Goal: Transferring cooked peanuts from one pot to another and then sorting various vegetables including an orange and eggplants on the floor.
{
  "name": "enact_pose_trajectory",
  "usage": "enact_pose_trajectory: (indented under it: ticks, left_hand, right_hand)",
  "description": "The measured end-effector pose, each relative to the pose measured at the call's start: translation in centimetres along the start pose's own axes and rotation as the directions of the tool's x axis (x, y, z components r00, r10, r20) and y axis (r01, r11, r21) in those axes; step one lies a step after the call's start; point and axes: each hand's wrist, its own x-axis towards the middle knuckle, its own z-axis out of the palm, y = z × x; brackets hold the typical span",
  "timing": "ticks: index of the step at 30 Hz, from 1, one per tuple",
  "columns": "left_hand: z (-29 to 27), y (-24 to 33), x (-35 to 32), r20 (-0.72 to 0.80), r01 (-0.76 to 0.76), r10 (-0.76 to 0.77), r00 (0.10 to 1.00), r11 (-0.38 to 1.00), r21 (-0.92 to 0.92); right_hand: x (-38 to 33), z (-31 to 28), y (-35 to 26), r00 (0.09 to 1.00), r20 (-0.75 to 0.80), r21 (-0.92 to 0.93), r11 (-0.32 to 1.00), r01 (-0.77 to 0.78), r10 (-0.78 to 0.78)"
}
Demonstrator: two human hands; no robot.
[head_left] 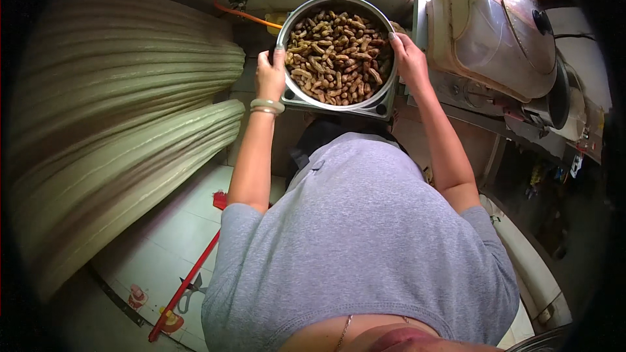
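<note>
A round metal pot (340, 107) full of unshelled peanuts (339, 55) stands at the far middle, on or just above a gas stove (385, 107). On the pot's left side my left hand (270, 73) is closed round a dark handle, with the thumb up on the rim. My right hand (411, 62) grips the opposite side, its thumb near the rim and its other fingers partly hidden. A pale bangle (267, 105) circles my left wrist.
An orange hose (246, 15) runs toward the stove from the left. Pleated pale green fabric (130, 91) hangs along the left. Beside the stove, a counter holds a large lidded container (495, 32). Scissors (185, 298) and a red pole (189, 280) are at the lower left.
</note>
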Motion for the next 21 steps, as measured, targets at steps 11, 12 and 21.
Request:
enact_pose_trajectory:
  ticks: [11,12,21]
  left_hand:
    - [-0.4,-2.2,-4.2,-0.033,0.098,-0.100,0.994,0.993,-0.064]
    - [-0.4,-2.7,-4.4,-0.055,0.086,-0.086,0.995,0.996,-0.001]
    - [-1.5,-5.4,-3.2,-0.088,0.061,-0.076,0.993,0.984,-0.168]
  right_hand:
    - [-2.0,2.0,3.0,0.998,0.021,-0.108,0.992,0.063,-0.061]
    - [-2.3,2.3,3.4,0.999,0.032,-0.143,0.990,0.018,-0.014]
    - [-2.7,3.1,-0.4,0.998,0.014,-0.141,0.988,0.058,-0.057]
